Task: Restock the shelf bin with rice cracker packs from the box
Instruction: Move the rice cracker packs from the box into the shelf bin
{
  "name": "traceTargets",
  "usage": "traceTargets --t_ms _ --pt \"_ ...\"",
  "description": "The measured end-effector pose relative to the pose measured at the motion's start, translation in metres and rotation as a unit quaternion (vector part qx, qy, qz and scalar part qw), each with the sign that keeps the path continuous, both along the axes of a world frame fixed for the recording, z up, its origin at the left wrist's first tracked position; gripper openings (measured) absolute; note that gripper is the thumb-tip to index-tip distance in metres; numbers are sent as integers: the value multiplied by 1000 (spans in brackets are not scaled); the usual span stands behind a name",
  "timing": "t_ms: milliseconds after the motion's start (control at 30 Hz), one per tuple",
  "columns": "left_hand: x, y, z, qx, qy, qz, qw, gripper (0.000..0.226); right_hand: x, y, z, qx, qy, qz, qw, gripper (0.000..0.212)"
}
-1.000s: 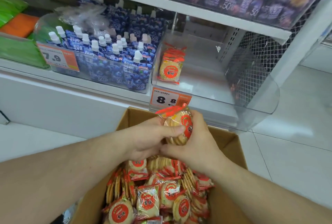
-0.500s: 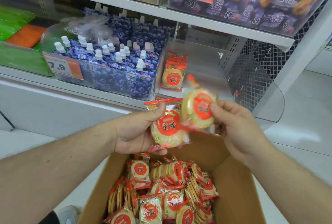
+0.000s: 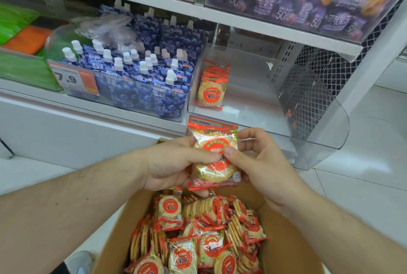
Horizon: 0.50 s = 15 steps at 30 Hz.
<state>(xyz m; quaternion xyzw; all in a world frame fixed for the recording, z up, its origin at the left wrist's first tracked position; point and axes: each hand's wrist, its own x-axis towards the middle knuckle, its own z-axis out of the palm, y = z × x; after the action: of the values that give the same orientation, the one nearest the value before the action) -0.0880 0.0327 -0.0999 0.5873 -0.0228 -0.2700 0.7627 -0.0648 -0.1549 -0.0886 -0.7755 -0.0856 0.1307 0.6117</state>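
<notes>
Above the open cardboard box (image 3: pixel 293 249) both hands hold rice cracker packs (image 3: pixel 214 171) stacked face up, clear wrap with a red round label. My left hand (image 3: pixel 174 163) grips the stack from the left, thumb on top. My right hand (image 3: pixel 262 161) pinches it from the right, thumb on the label. The box holds several more packs (image 3: pixel 198 236). The clear shelf bin (image 3: pixel 326 133) stands just beyond my hands, with a few packs (image 3: pixel 211 89) upright at its left side.
A bin of blue spouted jelly pouches (image 3: pixel 141 80) sits left of the clear bin, with a 7.9 price tag (image 3: pixel 73 79). Purple jelly packs (image 3: pixel 319 3) fill the upper shelf. A black mesh panel (image 3: pixel 343 69) closes the shelf's right end. White floor tiles (image 3: pixel 363 185) lie to the right.
The two packs, held apart half a second ago, are now brought together into one stack between both hands. A second ago both hands were lifting packs out of the box.
</notes>
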Motion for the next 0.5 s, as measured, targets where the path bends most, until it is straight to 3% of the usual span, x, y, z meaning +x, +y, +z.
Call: traceTargets --t_ms 67,100,200,267,300,367,433,500 --pt "0 1 2 22 -17 -8 1000 39 0 -2 3 15 45 30 998 69" --pt "0 1 4 33 -24 -12 999 41 -1 -3 5 23 57 48 997 69" --pt "0 3 9 61 -58 -1 996 59 -1 -4 17 30 49 77 995 48" --pt "4 3 12 103 -132 61 984 75 4 -4 31 49 26 66 996 39" --pt "7 4 15 127 -186 116 967 71 10 -4 41 60 9 49 997 33" --pt "15 8 16 190 -313 245 898 42 31 -6 60 82 -29 -5 996 22" --pt "24 16 14 325 -397 336 790 21 63 -6 73 85 -67 -59 992 15" --pt "31 22 4 429 -406 325 738 34 97 -1 74 50 -88 -75 992 16"
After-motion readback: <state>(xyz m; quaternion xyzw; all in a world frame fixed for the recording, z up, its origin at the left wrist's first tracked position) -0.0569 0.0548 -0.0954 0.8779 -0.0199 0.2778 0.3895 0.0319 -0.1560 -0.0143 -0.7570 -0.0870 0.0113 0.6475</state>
